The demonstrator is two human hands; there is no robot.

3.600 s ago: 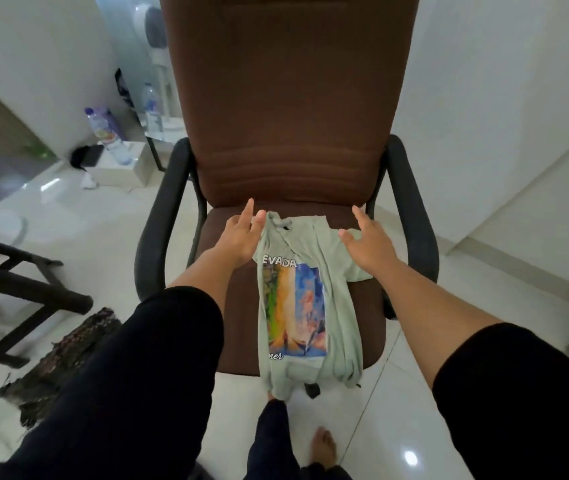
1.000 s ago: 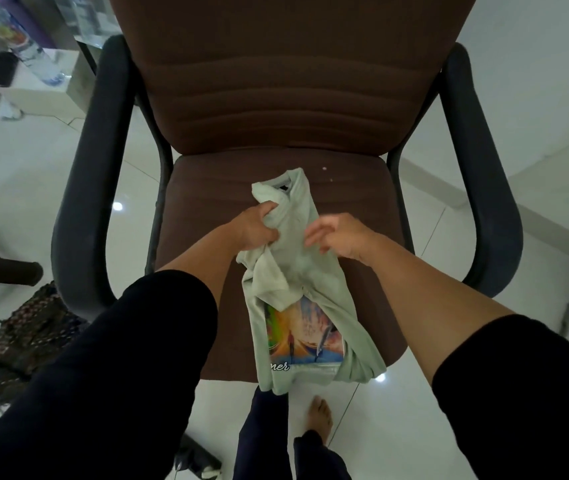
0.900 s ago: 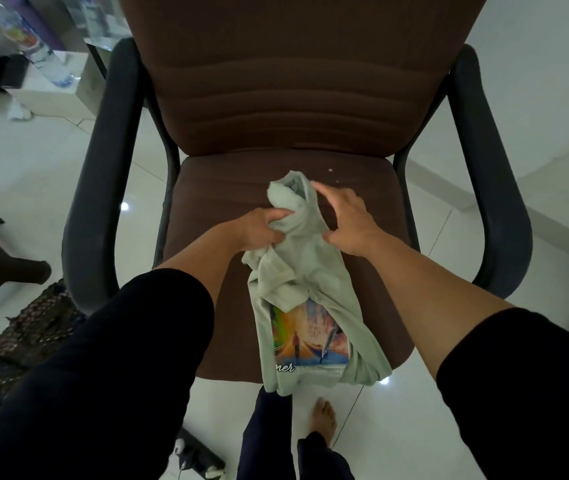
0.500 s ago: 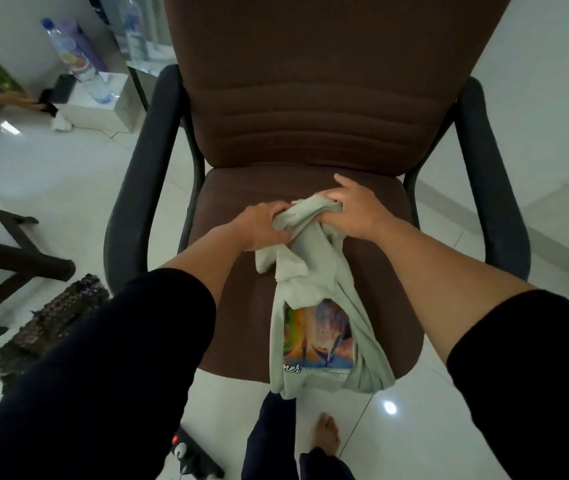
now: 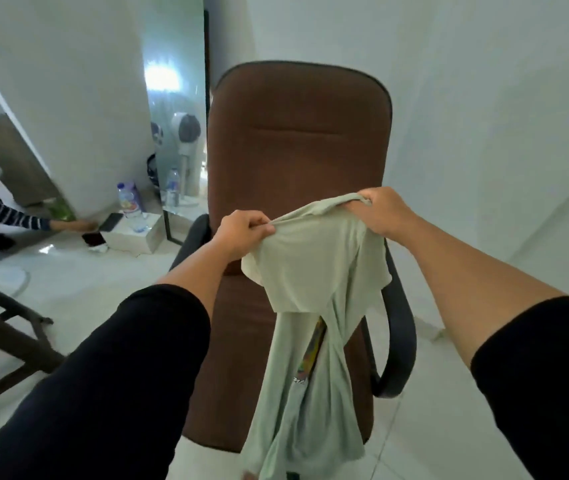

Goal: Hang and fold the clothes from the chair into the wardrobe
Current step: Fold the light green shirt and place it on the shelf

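Note:
A pale green T-shirt (image 5: 314, 271) with a colourful print hangs in the air in front of the brown office chair (image 5: 297, 140). My left hand (image 5: 243, 233) grips its top edge on the left. On the right, my right hand (image 5: 381, 211) grips the same edge, and the cloth stretches between the two. The shirt hangs loose and twisted down past the seat, with only a strip of the print showing. No wardrobe is in view.
Black armrests (image 5: 397, 341) flank the chair. At the left, water bottles (image 5: 130, 206) stand on a white box (image 5: 134, 233), beside a mirror (image 5: 175, 109) leaning on the wall. A person in a striped sleeve (image 5: 6, 216) reaches along the floor. A dark wooden stool (image 5: 2, 327) stands near left.
Both hands have lifted the T-shirt off the seat and pulled apart, so it now hangs from its top edge. My view has tilted up to take in the whole chair back.

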